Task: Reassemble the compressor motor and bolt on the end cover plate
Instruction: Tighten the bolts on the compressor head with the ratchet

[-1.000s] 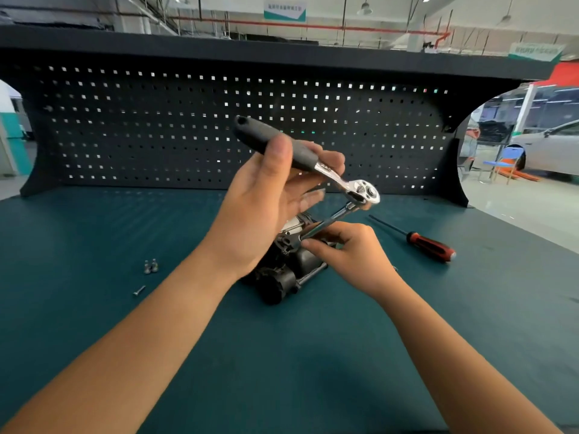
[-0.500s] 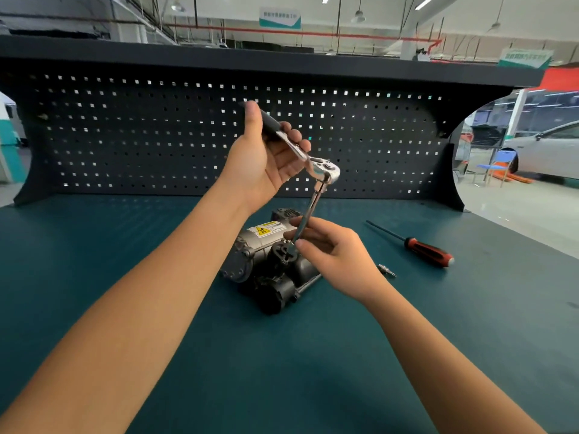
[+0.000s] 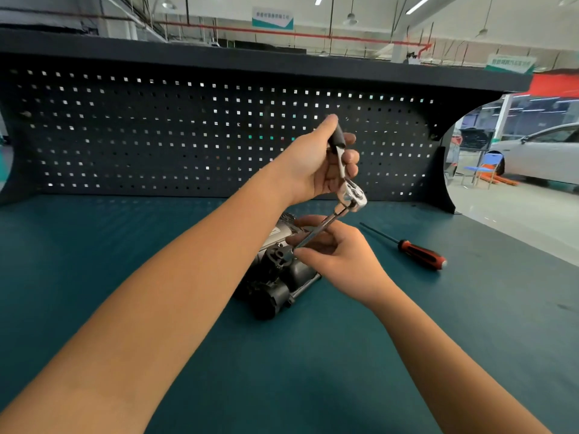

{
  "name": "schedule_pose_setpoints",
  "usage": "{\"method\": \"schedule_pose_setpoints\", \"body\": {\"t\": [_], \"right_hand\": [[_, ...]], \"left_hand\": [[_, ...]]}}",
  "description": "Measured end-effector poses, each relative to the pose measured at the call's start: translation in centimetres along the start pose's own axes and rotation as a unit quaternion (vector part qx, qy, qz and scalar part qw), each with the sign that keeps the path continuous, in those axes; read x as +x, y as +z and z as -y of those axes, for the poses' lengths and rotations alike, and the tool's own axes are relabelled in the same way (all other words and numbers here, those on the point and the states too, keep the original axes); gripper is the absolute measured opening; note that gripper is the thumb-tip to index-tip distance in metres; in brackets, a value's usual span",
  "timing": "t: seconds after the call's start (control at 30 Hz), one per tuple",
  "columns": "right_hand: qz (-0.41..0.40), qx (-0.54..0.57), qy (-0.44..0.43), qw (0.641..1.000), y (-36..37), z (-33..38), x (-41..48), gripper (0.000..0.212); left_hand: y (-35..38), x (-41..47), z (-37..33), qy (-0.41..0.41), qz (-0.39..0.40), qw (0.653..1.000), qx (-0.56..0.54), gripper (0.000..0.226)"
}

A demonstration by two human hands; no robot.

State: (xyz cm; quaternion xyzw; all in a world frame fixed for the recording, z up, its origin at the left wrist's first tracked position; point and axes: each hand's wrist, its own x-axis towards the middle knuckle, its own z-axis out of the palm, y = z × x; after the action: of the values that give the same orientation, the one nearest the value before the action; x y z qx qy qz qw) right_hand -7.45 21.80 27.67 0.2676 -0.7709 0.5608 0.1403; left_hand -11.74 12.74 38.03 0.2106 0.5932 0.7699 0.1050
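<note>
Steel ratchet (image 3: 353,195) clamped in left grip (image 3: 315,166) | right grip (image 3: 346,256) pinches extension bar (image 3: 326,223) | left forearm (image 3: 188,277) half-hides compressor motor (image 3: 277,278)

Left hand (image 3: 316,164) swung ratchet (image 3: 352,195) handle rightward, nearer upright; forearm (image 3: 194,277) now covers motor (image 3: 275,280).

I see a teal flat bench mat (image 3: 470,339), a black pegboard (image 3: 156,136) dotted with square holes, a black-and-silver metal compressor motor (image 3: 275,283), and a red-and-black-handled screwdriver (image 3: 419,255).

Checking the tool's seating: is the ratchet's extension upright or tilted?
Tilted. The extension slants from the ratchet down-left to the compressor, where the right hand pinches it.
</note>
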Motion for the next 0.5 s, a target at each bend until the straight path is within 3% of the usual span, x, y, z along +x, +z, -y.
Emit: {"method": "schedule_pose_setpoints", "body": {"t": [0.33,0.43,0.5], "right_hand": [[-0.015,-0.037,-0.008,0.999,0.6,0.7,0.5,0.012],[-0.025,-0.003,0.028,0.999,0.4,0.5,1.2,0.009],[-0.016,0.005,0.034,0.999,0.3,0.5,1.6,0.010]], "left_hand": [[-2.3,-4.9,-0.1,0.221,-0.102,0.969,-0.037,0.023],[-2.1,-8.4,0.9,0.332,-0.109,0.934,0.079,0.009],[-1.7,-10.5,1.8,0.417,-0.073,0.887,0.185,0.014]]}}
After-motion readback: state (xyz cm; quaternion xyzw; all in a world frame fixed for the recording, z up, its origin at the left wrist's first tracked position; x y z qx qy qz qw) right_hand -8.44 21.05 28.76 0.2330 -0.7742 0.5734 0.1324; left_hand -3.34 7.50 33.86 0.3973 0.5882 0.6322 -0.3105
